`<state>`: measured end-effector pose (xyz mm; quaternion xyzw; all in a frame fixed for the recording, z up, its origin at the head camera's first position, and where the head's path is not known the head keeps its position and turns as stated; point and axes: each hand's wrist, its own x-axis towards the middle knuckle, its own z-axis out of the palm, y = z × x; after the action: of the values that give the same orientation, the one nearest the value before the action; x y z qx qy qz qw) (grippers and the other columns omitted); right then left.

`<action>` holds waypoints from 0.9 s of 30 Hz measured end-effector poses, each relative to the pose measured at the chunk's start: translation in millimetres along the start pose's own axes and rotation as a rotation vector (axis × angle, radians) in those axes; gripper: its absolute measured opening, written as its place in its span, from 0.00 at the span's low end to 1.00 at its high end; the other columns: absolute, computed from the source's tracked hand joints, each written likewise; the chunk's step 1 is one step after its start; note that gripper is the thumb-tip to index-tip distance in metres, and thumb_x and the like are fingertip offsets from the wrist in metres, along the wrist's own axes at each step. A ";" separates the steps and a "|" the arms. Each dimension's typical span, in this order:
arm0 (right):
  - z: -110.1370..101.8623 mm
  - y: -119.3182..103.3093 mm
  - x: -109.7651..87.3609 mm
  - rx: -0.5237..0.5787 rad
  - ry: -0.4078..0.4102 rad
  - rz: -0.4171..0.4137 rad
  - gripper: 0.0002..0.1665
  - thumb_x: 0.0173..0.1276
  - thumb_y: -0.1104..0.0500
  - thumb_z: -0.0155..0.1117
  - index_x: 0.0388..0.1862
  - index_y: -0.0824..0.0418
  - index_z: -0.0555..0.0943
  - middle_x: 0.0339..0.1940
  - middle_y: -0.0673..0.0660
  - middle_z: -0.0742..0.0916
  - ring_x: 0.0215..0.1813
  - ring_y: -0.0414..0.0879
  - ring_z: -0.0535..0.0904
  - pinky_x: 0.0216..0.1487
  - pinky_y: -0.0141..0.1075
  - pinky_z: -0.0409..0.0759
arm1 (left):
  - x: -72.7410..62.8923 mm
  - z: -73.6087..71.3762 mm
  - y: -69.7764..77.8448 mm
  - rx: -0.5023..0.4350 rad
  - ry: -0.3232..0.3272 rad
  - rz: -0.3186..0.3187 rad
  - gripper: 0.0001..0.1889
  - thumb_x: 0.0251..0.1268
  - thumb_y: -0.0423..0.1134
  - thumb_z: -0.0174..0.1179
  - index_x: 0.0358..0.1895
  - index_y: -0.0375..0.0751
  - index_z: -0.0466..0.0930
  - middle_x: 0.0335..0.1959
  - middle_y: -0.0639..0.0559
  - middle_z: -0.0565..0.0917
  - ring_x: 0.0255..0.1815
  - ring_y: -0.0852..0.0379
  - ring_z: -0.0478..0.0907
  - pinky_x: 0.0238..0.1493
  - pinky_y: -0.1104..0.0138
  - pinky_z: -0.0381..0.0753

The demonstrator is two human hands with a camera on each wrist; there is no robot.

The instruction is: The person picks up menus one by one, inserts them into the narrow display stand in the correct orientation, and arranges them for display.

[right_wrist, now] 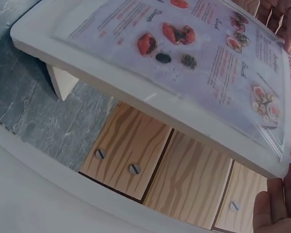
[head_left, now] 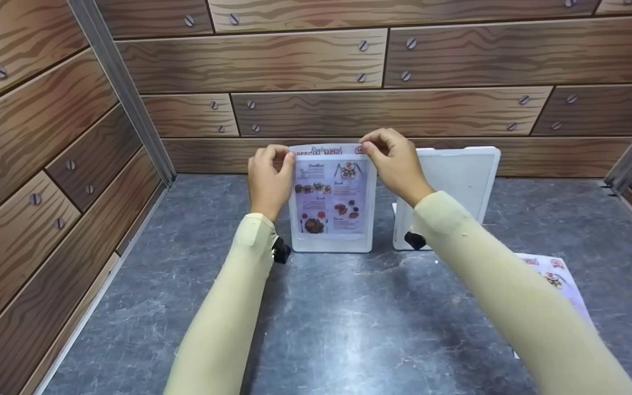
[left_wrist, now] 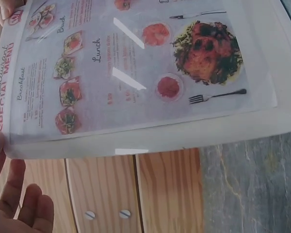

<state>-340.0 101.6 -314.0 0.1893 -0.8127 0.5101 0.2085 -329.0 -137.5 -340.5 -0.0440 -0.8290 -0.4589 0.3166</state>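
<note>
A white rectangular display stand with a clear front pane [head_left: 332, 244] is stood toward the back edge of the grey marbled tabletop [head_left: 316, 329], and a white support leg [right_wrist: 63, 82] is seen behind it. A lilac-and-white printed menu sheet with red lettering [head_left: 331, 192] is seated mostly behind the pane, its heading strip exposed above the stand's top edge. The sheet's upper left corner is pinched between thumb and fingertips of the left hand [head_left: 270, 178], the remaining fingers loosely bent; its upper right corner is likewise pinched by the right hand [head_left: 395, 162]. Both arms are covered by pale yellow sleeves [head_left: 223, 318]. To the right, near the back edge, a second white stand with a plain face [head_left: 458, 181] is placed, partly hidden by the right forearm. Toward the tabletop's right edge a second printed menu sheet [head_left: 560, 277] is laid flat, partly covered by the right sleeve
</note>
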 end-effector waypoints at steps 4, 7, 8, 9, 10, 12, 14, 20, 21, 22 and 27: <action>0.9 -0.9 -0.5 -0.021 -0.001 -0.004 0.08 0.78 0.64 0.62 0.45 0.67 0.86 0.44 0.58 0.85 0.44 0.42 0.77 0.47 0.30 0.75 | 0.3 -0.6 -1.5 -0.008 -0.020 0.023 0.09 0.75 0.38 0.60 0.47 0.37 0.85 0.45 0.43 0.84 0.52 0.44 0.76 0.59 0.55 0.72; -0.3 -2.3 0.0 -0.016 -0.001 -0.007 0.09 0.78 0.64 0.61 0.46 0.67 0.86 0.43 0.58 0.86 0.44 0.42 0.78 0.47 0.30 0.76 | 0.6 -1.6 0.4 -0.054 -0.038 0.042 0.10 0.77 0.36 0.59 0.54 0.37 0.83 0.47 0.44 0.84 0.52 0.48 0.77 0.59 0.58 0.74; -0.9 -2.4 0.3 -0.016 -0.002 -0.006 0.09 0.78 0.64 0.61 0.47 0.67 0.86 0.43 0.59 0.86 0.43 0.42 0.78 0.47 0.30 0.76 | 0.6 -1.9 1.2 -0.067 -0.041 0.047 0.11 0.77 0.35 0.58 0.56 0.38 0.82 0.47 0.45 0.85 0.52 0.49 0.78 0.59 0.59 0.74; -1.6 -2.7 0.3 -0.016 -0.004 -0.002 0.09 0.79 0.64 0.61 0.47 0.67 0.86 0.43 0.58 0.87 0.43 0.42 0.78 0.47 0.30 0.76 | 0.6 -2.1 2.1 -0.073 -0.043 0.054 0.12 0.77 0.34 0.58 0.58 0.38 0.81 0.48 0.46 0.85 0.52 0.50 0.78 0.59 0.60 0.74; -2.0 -2.6 0.3 -0.018 -0.005 -0.001 0.09 0.79 0.63 0.60 0.47 0.67 0.85 0.43 0.59 0.87 0.43 0.42 0.78 0.47 0.31 0.76 | 0.4 -2.5 3.3 -0.074 -0.045 0.062 0.13 0.77 0.34 0.58 0.60 0.39 0.80 0.48 0.47 0.85 0.52 0.51 0.78 0.59 0.60 0.74; -2.5 -1.9 0.1 -0.027 -0.011 -0.002 0.09 0.79 0.63 0.60 0.48 0.67 0.85 0.43 0.59 0.87 0.43 0.43 0.79 0.47 0.31 0.76 | -0.3 -3.0 5.1 -0.054 -0.045 0.086 0.14 0.76 0.34 0.58 0.61 0.40 0.81 0.48 0.47 0.85 0.53 0.51 0.78 0.59 0.59 0.74; -2.6 -0.4 -0.2 -0.043 -0.013 -0.008 0.09 0.79 0.63 0.61 0.48 0.67 0.85 0.43 0.59 0.88 0.43 0.43 0.79 0.47 0.31 0.76 | -0.9 -3.1 6.3 -0.013 -0.048 0.116 0.14 0.76 0.35 0.58 0.61 0.42 0.82 0.47 0.47 0.85 0.52 0.50 0.77 0.58 0.58 0.73; -0.7 2.1 -1.3 -0.089 -0.013 -0.046 0.07 0.77 0.65 0.62 0.47 0.67 0.84 0.44 0.59 0.88 0.45 0.43 0.81 0.48 0.32 0.78 | -2.7 -1.7 6.1 0.071 -0.070 0.163 0.14 0.75 0.39 0.61 0.58 0.43 0.85 0.46 0.46 0.83 0.50 0.49 0.75 0.55 0.57 0.73; -0.7 1.8 -1.7 -0.095 -0.015 -0.051 0.07 0.77 0.65 0.62 0.47 0.67 0.84 0.44 0.59 0.88 0.45 0.44 0.81 0.49 0.33 0.78 | -2.8 -1.2 5.9 0.076 -0.069 0.163 0.14 0.74 0.39 0.61 0.58 0.43 0.85 0.46 0.46 0.83 0.50 0.49 0.75 0.55 0.57 0.73; -0.8 1.7 -2.0 -0.101 -0.017 -0.057 0.06 0.77 0.66 0.62 0.47 0.67 0.84 0.45 0.59 0.87 0.45 0.44 0.81 0.49 0.34 0.79 | -2.9 -0.8 5.7 0.081 -0.069 0.161 0.14 0.74 0.39 0.62 0.57 0.43 0.85 0.47 0.46 0.83 0.51 0.49 0.75 0.56 0.57 0.73; -0.6 1.9 -3.5 -0.157 -0.026 -0.096 0.06 0.76 0.66 0.63 0.45 0.66 0.85 0.45 0.59 0.86 0.46 0.47 0.80 0.50 0.38 0.78 | -4.2 -0.2 5.9 0.098 -0.071 0.139 0.13 0.73 0.40 0.63 0.56 0.43 0.86 0.48 0.45 0.83 0.54 0.48 0.75 0.58 0.57 0.72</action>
<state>-337.9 103.2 -317.0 0.2174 -0.8428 0.4318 0.2364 -323.4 -133.3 -338.5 -0.1022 -0.8562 -0.3926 0.3199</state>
